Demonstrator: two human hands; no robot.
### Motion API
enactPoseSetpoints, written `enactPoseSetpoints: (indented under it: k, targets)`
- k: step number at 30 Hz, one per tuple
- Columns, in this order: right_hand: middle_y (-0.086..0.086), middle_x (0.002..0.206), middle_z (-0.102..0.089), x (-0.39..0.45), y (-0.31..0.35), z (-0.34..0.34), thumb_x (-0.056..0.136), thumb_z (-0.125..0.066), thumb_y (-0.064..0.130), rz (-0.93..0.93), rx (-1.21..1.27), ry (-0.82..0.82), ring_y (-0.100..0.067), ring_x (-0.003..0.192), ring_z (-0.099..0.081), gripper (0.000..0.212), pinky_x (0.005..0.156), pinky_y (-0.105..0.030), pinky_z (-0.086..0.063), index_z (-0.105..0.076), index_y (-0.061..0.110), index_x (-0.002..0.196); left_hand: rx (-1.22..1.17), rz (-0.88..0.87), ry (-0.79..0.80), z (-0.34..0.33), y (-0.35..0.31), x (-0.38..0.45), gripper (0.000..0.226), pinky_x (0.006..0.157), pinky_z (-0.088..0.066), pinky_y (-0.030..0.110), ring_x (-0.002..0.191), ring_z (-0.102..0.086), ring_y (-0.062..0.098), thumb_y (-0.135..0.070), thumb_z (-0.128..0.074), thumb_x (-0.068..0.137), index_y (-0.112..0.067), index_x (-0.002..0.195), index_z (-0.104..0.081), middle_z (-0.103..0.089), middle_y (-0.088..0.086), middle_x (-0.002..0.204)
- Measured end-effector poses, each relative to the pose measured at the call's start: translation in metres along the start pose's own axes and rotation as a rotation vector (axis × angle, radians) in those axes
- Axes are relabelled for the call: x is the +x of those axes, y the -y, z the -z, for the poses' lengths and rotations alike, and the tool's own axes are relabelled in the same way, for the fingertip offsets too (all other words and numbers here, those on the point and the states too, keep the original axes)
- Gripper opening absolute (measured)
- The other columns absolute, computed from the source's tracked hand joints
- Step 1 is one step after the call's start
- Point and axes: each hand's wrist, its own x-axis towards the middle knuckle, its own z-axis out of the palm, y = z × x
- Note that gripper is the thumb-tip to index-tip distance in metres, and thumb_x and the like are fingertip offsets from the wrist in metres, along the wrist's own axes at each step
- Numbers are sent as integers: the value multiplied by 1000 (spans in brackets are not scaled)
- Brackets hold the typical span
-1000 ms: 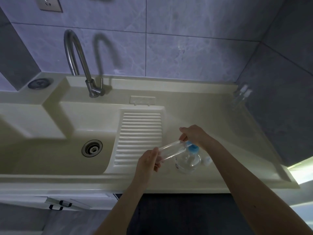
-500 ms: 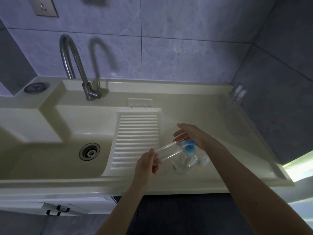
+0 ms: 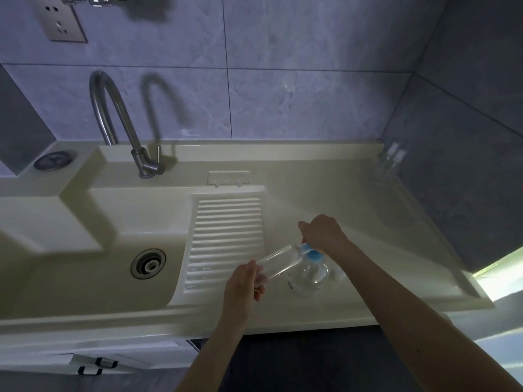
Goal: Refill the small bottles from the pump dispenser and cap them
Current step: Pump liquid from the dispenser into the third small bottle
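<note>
- Filling under way. Left hand (image 3: 245, 281) grips a small bottle (image 3: 278, 260) by its base end, tilted nearly flat, mouth up against the blue pump head (image 3: 311, 254).
- Right hand (image 3: 321, 233) sits on top of the pump head, fingers bent over it; a pressing posture, by my reading.
- Dispenser (image 3: 307, 281) stands on the table (image 3: 368, 281) right of the ribbed washboard (image 3: 226, 239), clear-bodied; its level is hard to read.
- The held bottle looks clear and mostly empty; too dim to tell whether any liquid is in it.
- A small pale piece (image 3: 338, 274) lies just beside the dispenser on its right, possibly this bottle's cap; too blurred to be sure.
- Two more small bottles (image 3: 392, 161) stand well apart in the far right corner, with pale tops; capped, I judge, but full or empty cannot be told.
- Left to do, as I judge: finish filling this bottle, cap it, set it down; perhaps the corner pair too.
</note>
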Motion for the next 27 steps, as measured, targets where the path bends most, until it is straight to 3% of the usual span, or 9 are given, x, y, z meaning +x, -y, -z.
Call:
enactPoseSetpoints:
  k: [3, 7, 9, 12, 15, 19, 27]
  targets:
    - [-11, 90, -69, -2, 3, 0, 88, -40, 35, 1, 2, -21, -20, 72, -58, 45, 67, -29, -43, -71, 3, 86, -21, -5, -17, 0, -2, 2, 30, 43, -36, 19, 48, -48, 12, -26, -42, 100, -7, 86, -60, -59, 7, 68]
    - [-12, 97, -65, -5, 10, 9, 92, -42, 32, -5, 28, 130, -17, 70, -54, 35, 67, -28, -45, -59, 2, 90, -31, -20, -21, 0, -3, -1, 28, 43, -37, 19, 49, -49, 13, -25, -42, 99, -8, 87, -60, -62, 9, 71]
    - [-6, 91, -64, -8, 15, 17, 92, -45, 36, -42, 86, 186, -23, 80, -60, 34, 72, -32, -49, -59, 5, 88, -20, -30, -18, 0, -5, -3, 27, 44, -37, 19, 49, -49, 12, -25, -43, 99, -7, 88, -60, -62, 8, 72]
    - [-6, 97, -65, -9, 20, 22, 93, -43, 38, -70, 74, 225, -28, 91, -61, 41, 80, -37, -49, -64, 3, 99, 6, -50, -18, 1, -6, -5, 27, 45, -39, 19, 49, -51, 10, -24, -44, 99, -6, 88, -60, -64, 8, 74]
    - [-17, 107, -65, -7, 17, 18, 93, -41, 31, -35, 66, 178, -25, 83, -57, 36, 72, -32, -45, -62, 1, 98, 8, -44, -15, 1, -7, -3, 26, 44, -39, 19, 49, -51, 11, -24, -44, 99, -6, 88, -60, -64, 9, 75]
    - [-12, 93, -57, -3, 11, 10, 95, -44, 28, -2, 47, 94, -24, 82, -51, 25, 73, -31, -42, -56, 7, 91, -13, -43, -14, -1, -7, -3, 27, 44, -38, 18, 48, -50, 10, -25, -44, 99, -6, 87, -59, -63, 8, 73]
    - [-7, 87, -70, 1, 6, -2, 82, -42, 33, 3, 9, -36, -21, 79, -63, 40, 72, -29, -47, -71, 5, 82, -12, -39, 0, 2, -8, -3, 23, 45, -39, 19, 49, -51, 10, -21, -43, 99, -7, 89, -59, -61, 6, 71]
